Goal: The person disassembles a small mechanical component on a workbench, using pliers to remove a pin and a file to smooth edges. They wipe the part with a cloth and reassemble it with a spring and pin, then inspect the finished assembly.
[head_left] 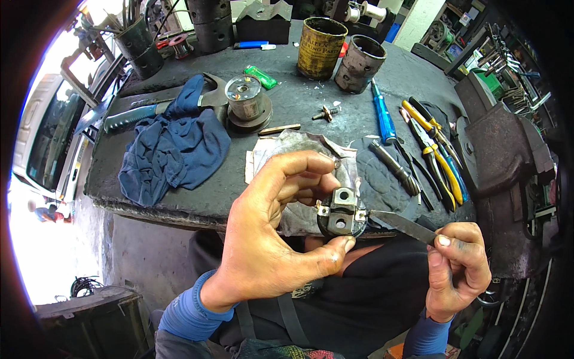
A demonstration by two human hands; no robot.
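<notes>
My left hand grips a small dark metal part with square blocks, round holes and little side tabs, held upright between thumb and fingers above the bench's front. My right hand pinches a thin flat dark blade, its tip at the part's right-side tab. A stained grey-white cloth lies behind my left hand. To the right of it are a cylindrical steel tool and a blue screwdriver.
The dark bench holds a blue rag with a hammer, a spool, a green lighter, two tins, a small bolt fitting and several pliers. A vehicle stands outside at left.
</notes>
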